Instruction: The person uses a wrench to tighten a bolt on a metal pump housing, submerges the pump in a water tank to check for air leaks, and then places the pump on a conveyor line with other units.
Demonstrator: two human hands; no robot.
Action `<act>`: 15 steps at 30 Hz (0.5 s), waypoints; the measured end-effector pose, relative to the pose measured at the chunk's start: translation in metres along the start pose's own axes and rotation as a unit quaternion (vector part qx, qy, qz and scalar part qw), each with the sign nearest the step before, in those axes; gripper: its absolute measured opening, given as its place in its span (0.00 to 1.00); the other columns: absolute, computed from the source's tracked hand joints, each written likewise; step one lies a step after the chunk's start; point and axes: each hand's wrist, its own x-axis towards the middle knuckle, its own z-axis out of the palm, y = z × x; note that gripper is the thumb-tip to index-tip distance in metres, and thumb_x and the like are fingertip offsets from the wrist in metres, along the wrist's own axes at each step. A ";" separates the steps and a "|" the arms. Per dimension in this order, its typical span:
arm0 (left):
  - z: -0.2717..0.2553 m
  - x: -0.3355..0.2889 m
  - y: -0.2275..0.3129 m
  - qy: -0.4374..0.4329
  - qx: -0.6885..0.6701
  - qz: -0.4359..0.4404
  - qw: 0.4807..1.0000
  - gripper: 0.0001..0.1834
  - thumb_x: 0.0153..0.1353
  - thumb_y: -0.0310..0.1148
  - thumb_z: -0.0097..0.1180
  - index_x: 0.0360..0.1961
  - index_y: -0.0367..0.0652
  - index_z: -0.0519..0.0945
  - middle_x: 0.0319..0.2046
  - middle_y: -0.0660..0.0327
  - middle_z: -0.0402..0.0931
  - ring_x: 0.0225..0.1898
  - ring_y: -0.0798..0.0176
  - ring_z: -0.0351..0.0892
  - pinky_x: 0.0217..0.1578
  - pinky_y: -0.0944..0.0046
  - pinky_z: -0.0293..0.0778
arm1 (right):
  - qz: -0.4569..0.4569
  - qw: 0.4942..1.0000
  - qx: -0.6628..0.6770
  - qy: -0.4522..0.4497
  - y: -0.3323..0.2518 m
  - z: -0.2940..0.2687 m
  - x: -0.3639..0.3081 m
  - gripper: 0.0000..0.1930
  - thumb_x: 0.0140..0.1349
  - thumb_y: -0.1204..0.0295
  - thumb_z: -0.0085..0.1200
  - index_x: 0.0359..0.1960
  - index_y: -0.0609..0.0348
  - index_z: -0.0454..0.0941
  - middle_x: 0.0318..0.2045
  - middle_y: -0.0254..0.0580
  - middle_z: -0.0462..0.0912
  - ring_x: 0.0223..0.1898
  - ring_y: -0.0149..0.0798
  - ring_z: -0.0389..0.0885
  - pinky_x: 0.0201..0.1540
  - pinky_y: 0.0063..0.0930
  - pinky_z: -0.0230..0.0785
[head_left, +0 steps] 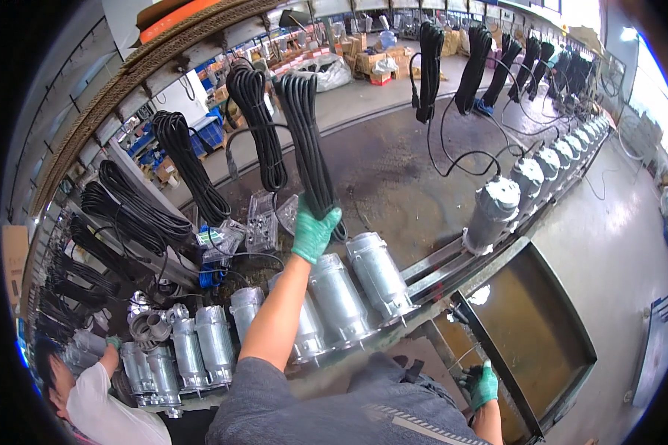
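My left hand (317,231), in a green glove, is raised and closed round the lower end of a coiled bundle of black cable (302,133). Just below it, silver ridged metal motor housings (339,297) stand upright in a row along the bench edge. My right hand (480,384), gloved in green too, is low at the right beside a shallow tank (545,319) of brownish liquid. Its fingers are curled with the thumb up, and what they hold, if anything, cannot be made out. A thin wire-like line shows near these fingers.
More black cable bundles (188,167) hang from an overhead rail at left and right. Cabled silver motors (493,211) line the right-hand rails. Clear plastic parts (262,222) lie on the dark bench (378,163). A co-worker in a white sleeve (115,408) works at lower left.
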 end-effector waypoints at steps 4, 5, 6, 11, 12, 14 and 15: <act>-0.004 0.060 0.019 -0.021 -0.007 0.032 0.999 0.24 0.56 0.22 0.69 0.53 0.42 0.73 0.41 0.66 0.79 0.40 0.67 0.78 0.44 0.64 0.77 | -0.002 1.000 0.003 -0.010 0.004 -0.001 0.007 0.30 0.72 0.40 0.45 0.41 0.60 0.75 0.34 0.55 0.82 0.28 0.54 0.82 0.31 0.48 0.77; -0.006 0.073 0.020 -0.031 -0.015 0.045 0.998 0.23 0.57 0.21 0.69 0.52 0.42 0.73 0.41 0.66 0.79 0.39 0.67 0.78 0.43 0.64 0.77 | 0.000 1.000 0.004 -0.014 0.006 -0.003 0.009 0.30 0.72 0.40 0.45 0.41 0.60 0.75 0.34 0.55 0.82 0.28 0.54 0.82 0.31 0.48 0.77; -0.004 0.085 0.020 -0.041 -0.043 0.041 0.997 0.22 0.57 0.21 0.68 0.52 0.42 0.75 0.41 0.66 0.80 0.39 0.68 0.78 0.43 0.65 0.77 | 0.002 1.000 0.006 -0.018 0.006 -0.001 0.010 0.30 0.72 0.40 0.44 0.41 0.60 0.75 0.34 0.55 0.82 0.28 0.54 0.82 0.31 0.48 0.77; -0.005 0.132 0.030 -0.044 -0.121 0.031 0.991 0.21 0.57 0.24 0.69 0.51 0.41 0.78 0.41 0.65 0.82 0.38 0.68 0.81 0.42 0.65 0.78 | 0.002 1.000 -0.006 -0.022 0.010 0.007 0.009 0.30 0.71 0.39 0.46 0.40 0.57 0.78 0.33 0.52 0.84 0.29 0.52 0.82 0.33 0.47 0.78; -0.004 0.137 0.029 -0.040 -0.124 0.035 0.991 0.20 0.58 0.25 0.69 0.51 0.41 0.78 0.41 0.64 0.82 0.39 0.68 0.81 0.42 0.65 0.79 | 0.002 0.999 -0.005 -0.032 0.011 0.007 0.007 0.30 0.71 0.39 0.45 0.40 0.57 0.78 0.33 0.52 0.84 0.29 0.52 0.82 0.33 0.46 0.78; -0.003 0.139 0.027 -0.035 -0.155 0.024 0.987 0.20 0.58 0.26 0.69 0.52 0.41 0.78 0.41 0.64 0.82 0.39 0.67 0.81 0.43 0.65 0.79 | -0.001 0.999 -0.008 -0.033 0.010 0.008 0.004 0.30 0.72 0.39 0.45 0.39 0.57 0.78 0.33 0.52 0.84 0.29 0.52 0.82 0.33 0.46 0.77; 0.002 0.138 0.032 -0.034 -0.186 0.009 0.982 0.21 0.58 0.26 0.69 0.52 0.41 0.78 0.41 0.64 0.82 0.39 0.67 0.81 0.43 0.65 0.79 | -0.005 0.999 -0.008 -0.032 0.009 0.008 0.004 0.30 0.72 0.39 0.45 0.39 0.57 0.77 0.33 0.52 0.84 0.29 0.52 0.82 0.33 0.46 0.77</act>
